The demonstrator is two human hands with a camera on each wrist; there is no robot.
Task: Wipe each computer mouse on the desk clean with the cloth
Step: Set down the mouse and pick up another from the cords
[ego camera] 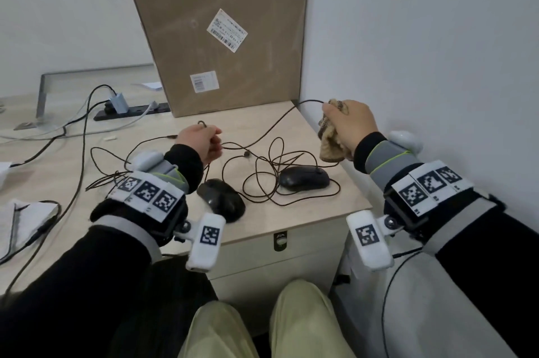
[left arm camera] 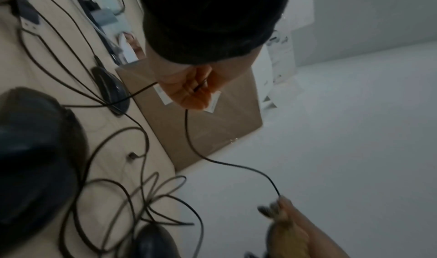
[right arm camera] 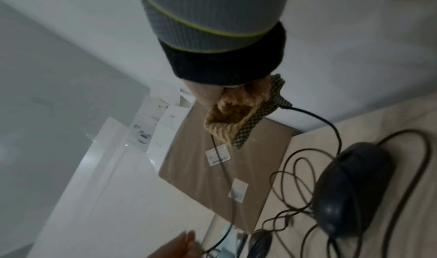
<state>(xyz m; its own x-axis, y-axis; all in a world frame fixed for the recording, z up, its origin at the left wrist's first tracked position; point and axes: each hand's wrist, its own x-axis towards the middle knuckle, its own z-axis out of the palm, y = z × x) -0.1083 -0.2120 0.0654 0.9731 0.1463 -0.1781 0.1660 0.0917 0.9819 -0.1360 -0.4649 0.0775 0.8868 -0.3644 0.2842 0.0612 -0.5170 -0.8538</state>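
Observation:
Two black wired mice lie on the pale cabinet top (ego camera: 335,212): one (ego camera: 221,200) just right of my left wrist, the other (ego camera: 304,178) below my right hand. Their thin cables (ego camera: 262,182) lie in tangled loops between them. My left hand (ego camera: 201,139) grips one cable (left arm camera: 189,140), held above the desk. That cable runs taut to my right hand (ego camera: 350,121), which grips a bunched tan cloth (ego camera: 331,145) wrapped round it. The wrist views show a third mouse (left arm camera: 111,88) lying beneath my left hand.
A tall cardboard box (ego camera: 221,31) leans at the back against the white wall (ego camera: 437,66) on the right. A power strip (ego camera: 131,111) with plugged leads lies at back left, and white folded material (ego camera: 26,220) at the left edge. A drawer lock (ego camera: 280,239) sits below the top.

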